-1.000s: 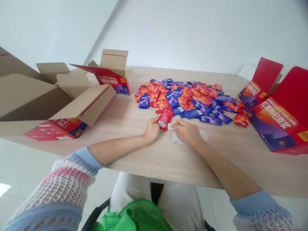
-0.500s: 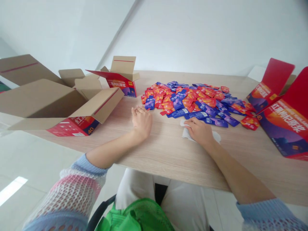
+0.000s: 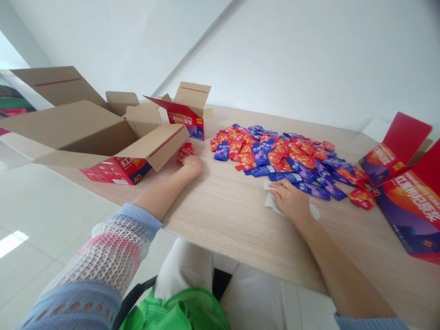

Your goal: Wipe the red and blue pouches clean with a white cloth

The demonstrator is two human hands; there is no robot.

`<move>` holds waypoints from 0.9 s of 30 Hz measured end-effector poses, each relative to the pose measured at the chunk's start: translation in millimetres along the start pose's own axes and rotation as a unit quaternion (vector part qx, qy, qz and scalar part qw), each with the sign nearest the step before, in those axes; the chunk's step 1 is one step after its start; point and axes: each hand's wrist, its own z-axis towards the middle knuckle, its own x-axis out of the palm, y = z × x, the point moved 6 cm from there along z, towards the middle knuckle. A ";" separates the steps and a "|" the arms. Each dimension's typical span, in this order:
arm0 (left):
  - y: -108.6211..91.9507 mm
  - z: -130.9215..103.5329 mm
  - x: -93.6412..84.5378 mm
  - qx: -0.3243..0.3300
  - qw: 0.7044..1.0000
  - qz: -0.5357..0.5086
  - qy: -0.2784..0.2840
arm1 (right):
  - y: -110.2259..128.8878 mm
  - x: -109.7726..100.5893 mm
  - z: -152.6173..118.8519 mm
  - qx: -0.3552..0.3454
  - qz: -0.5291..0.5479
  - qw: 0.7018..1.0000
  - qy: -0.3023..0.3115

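Observation:
My left hand is at the left part of the table, beside the large open carton, with its fingers closed on a red sachet. My right hand rests on the table in front of the sachet pile, its fingers pinching a white cloth that lies partly under the palm. A heap of red and blue sachets spreads over the middle of the table.
A large open carton stands at the left, with a smaller open box behind it. Two open red and purple boxes stand at the right. The table ends in front of my lap.
My left hand has moved left, away from the pile toward the large carton, with a red sachet now showing at its fingers. The view has turned slightly left. My right hand stays on the cloth.

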 end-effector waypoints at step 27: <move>-56.8 20.3 11.3 0.030 0.952 -0.298 -0.060 | 19.5 2.5 -8.5 0.175 -0.155 0.971 0.054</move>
